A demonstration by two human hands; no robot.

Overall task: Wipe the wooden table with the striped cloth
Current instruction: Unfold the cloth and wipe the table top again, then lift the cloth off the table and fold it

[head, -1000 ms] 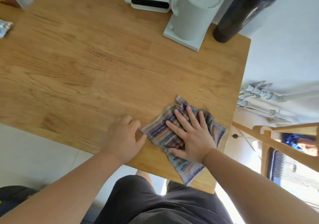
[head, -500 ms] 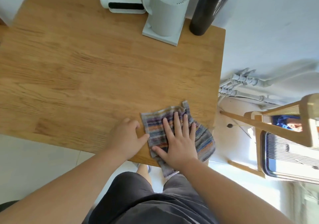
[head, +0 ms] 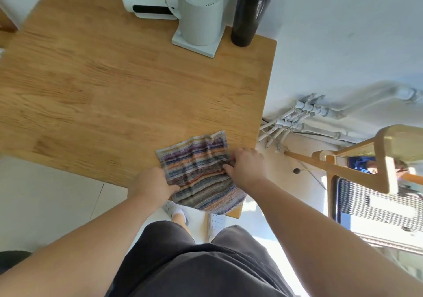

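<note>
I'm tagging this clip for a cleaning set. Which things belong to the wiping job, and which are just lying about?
In the job: striped cloth, wooden table, left hand and right hand, each gripping one side of the cloth.

Lying about: white kettle, black bottle and white device at the table's far edge; wooden chair and pipes off to the side.

Forearms extended, left grip (head: 153, 185) pinching striped cloth (head: 196, 170), right grip (head: 246, 169) curled on it

Striped cloth (head: 198, 170): purple, orange, blue, grey bands. Bench (head: 119, 95): light oak-brown wood grain. Kettle (head: 201, 10) pale grey on white base. Bottle (head: 249, 10) black. Shorts (head: 201, 262) dark grey. Wall white.
</note>
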